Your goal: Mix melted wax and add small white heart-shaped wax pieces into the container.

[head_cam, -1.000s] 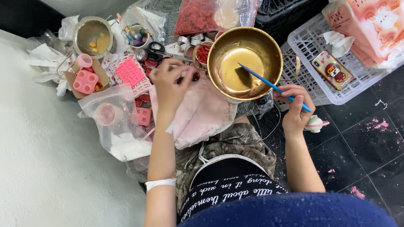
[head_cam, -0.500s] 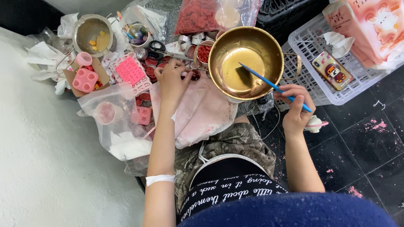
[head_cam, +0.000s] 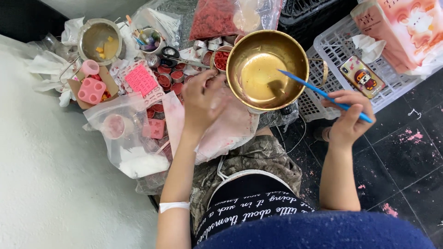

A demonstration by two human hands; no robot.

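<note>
Nearest to us, our lap carries a pale pink sheet (head_cam: 226,133), spread there, we judge, to catch spills of wax or powder. On it our left hand (head_cam: 201,99) rests with fingers curled in towards the bowl's near rim; whether they pinch something small we cannot tell, since the knuckles hide the tips. To the right, our right hand (head_cam: 349,121) pinches a thin blue stick (head_cam: 323,95) pen-fashion, its far end dipped into the brass bowl (head_cam: 267,69), likely held slanted so it can stir the golden liquid without the hand crossing the rim.

Left of the lap lies a clear plastic bag (head_cam: 124,138) with a pink mould inside. Farther off stand small round tins of red filling (head_cam: 166,78), a pink block mould (head_cam: 91,90), scissors (head_cam: 177,56) and a metal pot (head_cam: 99,40) with yellow bits. On the right, a white basket (head_cam: 332,50) keeps a phone (head_cam: 361,76) off the floor.

Against half a second ago, the left hand has drawn nearer and rightwards, away from the tins towards the bowl, while the right hand's grip and the stick's slant match.
</note>
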